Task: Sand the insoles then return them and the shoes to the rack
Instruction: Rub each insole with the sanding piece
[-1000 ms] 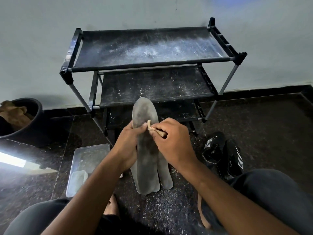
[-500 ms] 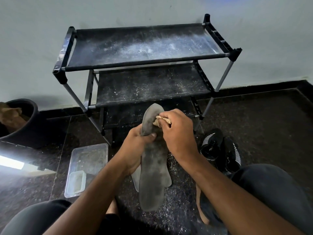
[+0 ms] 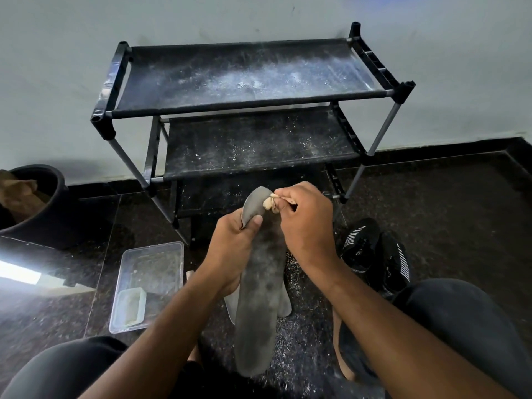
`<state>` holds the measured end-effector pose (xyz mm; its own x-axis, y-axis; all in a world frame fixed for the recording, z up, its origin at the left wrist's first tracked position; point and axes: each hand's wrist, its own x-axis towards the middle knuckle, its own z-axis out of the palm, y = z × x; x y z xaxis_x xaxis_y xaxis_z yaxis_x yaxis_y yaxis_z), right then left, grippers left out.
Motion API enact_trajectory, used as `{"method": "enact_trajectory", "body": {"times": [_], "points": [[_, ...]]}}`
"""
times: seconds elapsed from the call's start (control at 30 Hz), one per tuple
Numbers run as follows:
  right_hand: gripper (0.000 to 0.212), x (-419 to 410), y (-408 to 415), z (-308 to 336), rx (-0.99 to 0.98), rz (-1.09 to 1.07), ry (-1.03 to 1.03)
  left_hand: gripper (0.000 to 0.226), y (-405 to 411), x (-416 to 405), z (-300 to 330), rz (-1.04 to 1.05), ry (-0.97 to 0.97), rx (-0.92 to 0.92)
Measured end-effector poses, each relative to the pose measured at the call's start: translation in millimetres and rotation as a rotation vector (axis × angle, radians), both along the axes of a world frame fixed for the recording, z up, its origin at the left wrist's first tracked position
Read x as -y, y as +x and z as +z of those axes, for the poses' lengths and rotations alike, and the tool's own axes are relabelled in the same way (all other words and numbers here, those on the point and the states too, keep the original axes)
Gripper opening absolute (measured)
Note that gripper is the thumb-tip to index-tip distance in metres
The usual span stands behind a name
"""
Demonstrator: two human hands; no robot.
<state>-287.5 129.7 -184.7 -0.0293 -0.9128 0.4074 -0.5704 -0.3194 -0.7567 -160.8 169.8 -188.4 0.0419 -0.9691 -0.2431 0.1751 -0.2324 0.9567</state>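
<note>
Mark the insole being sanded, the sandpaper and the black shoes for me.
insole (image 3: 259, 306): head view, on its grey middle below the hands.
sandpaper (image 3: 269, 203): head view, on the crumpled tan wad at the insole's tip.
black shoes (image 3: 371, 254): head view, on the nearer shoe's upper.

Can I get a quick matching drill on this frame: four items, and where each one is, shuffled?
Items:
1. insole
2. sandpaper
3. shoes
4. clear tray

Places:
A. floor, left of the arms
B. held by left hand
C. floor, right of the arms
D. pinched in right hand

Pairs: 1-B, 2-D, 3-C, 4-A
</note>
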Motion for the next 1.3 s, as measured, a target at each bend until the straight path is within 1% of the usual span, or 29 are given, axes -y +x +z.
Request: {"method": "enact_trajectory", "body": {"times": [0.1, 0.17, 0.23, 0.4, 0.5, 0.57, 0.67, 0.7, 0.83, 0.9, 0.97, 1.07, 1.13, 1.2, 1.27, 1.3], "points": [[0.007, -11, 8, -4, -0.088, 0.114, 0.061, 0.027, 6, 4, -1, 0.077, 0.034, -0.070], [0.007, -15, 10, -9, -0.111, 0.132, 0.069, 0.026, 9, 5, 0, 0.091, 0.061, -0.087], [0.005, -13, 7, -7, -0.066, 0.085, 0.057, 0.026, 8, 3, 1, 0.051, 0.063, -0.087], [0.009, -2, 2, 3, -0.022, 0.023, 0.014, 0.026, -1, -1, -4, -0.051, 0.046, -0.045], [0.012, 2, 3, 4, -0.007, 0.048, 0.019, 0.028, -6, -5, -4, -0.118, 0.044, -0.058], [0.014, -2, 6, 2, -0.071, 0.129, 0.029, 0.027, -4, -3, -1, -0.118, 0.050, -0.105], [0.016, -8, 8, -3, -0.286, 0.203, -0.016, 0.024, 5, 2, 1, -0.119, 0.026, -0.087], [0.017, -7, 6, -4, -0.323, 0.205, -0.022, 0.025, 5, 2, 2, -0.135, 0.011, -0.075], [0.012, -4, 4, -7, -0.371, 0.256, -0.056, 0.028, 5, 1, 1, -0.167, 0.003, -0.016], [0.018, -10, 12, -9, -0.348, 0.316, -0.076, 0.034, 8, 4, -1, -0.170, 0.005, 0.041], [0.015, -13, 16, -8, -0.271, 0.344, -0.065, 0.041, 7, 4, -1, -0.179, -0.004, 0.100], [0.013, -10, 11, -4, -0.180, 0.308, -0.078, 0.047, 6, 2, 1, -0.213, -0.032, 0.115], [0.012, -8, 7, -1, -0.199, 0.283, -0.079, 0.044, 5, 2, 2, -0.216, -0.037, 0.098], [0.010, -1, 2, -2, -0.233, 0.234, -0.096, 0.035, 4, 2, 0, -0.215, -0.034, 0.074], [0.010, 5, 0, -3, -0.180, 0.201, -0.082, 0.029, 3, 1, -2, -0.215, -0.018, 0.056], [0.011, 3, 2, -2, -0.188, 0.203, -0.086, 0.029, 3, 1, -3, -0.209, -0.011, 0.056]]}}
